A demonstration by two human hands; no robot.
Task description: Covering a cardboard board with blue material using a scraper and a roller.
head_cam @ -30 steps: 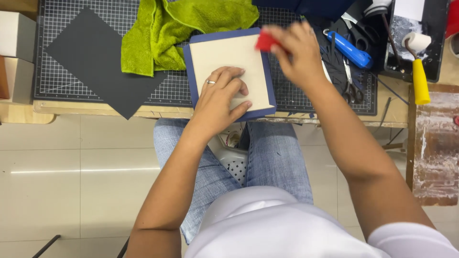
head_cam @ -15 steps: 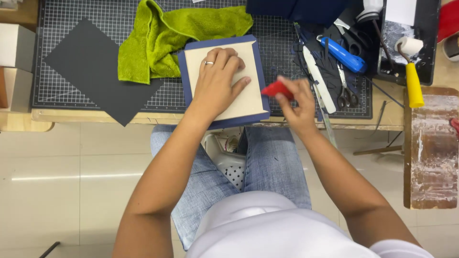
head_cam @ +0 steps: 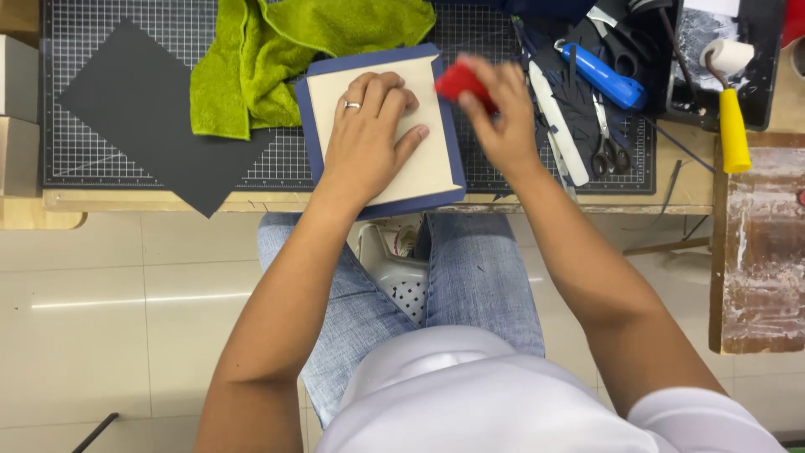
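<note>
Cardboard (head_cam: 411,134), a pale square, is lying on a slightly larger navy sheet (head_cam: 309,134) near the front edge of the desk (head_cam: 251,201), and the navy border is showing on all four sides. The left hand (head_cam: 369,126) is pressing flat and open on the board, fingers spread, a ring on one finger. The right hand (head_cam: 495,113) is gripping a small red tool (head_cam: 457,81) at the board's far right corner; the tool is blurred, so it is probably a smoothing scraper, though I cannot tell for sure.

Judging by how things are lying, the board is already sitting in place on the navy sheet and is being rubbed down. The navy margins are not yet looking folded over the board, so wrapping the edges seems to be what is left.

A green towel (head_cam: 251,59) is bunching at the back of the cutting mat (head_cam: 101,33), touching the navy sheet's far left corner. A dark grey sheet (head_cam: 151,126) is lying cornerwise toward the desk's left end, its tip overhanging the front edge. Two plain pale boxes (head_cam: 17,101), unlabelled as far as I can see, are sitting at the left edge. Toward the right end, scissors (head_cam: 608,151), a blue-handled tool (head_cam: 599,75) and a yellow-handled roller (head_cam: 731,101) beside a black tray (head_cam: 755,109) are resting.
</note>
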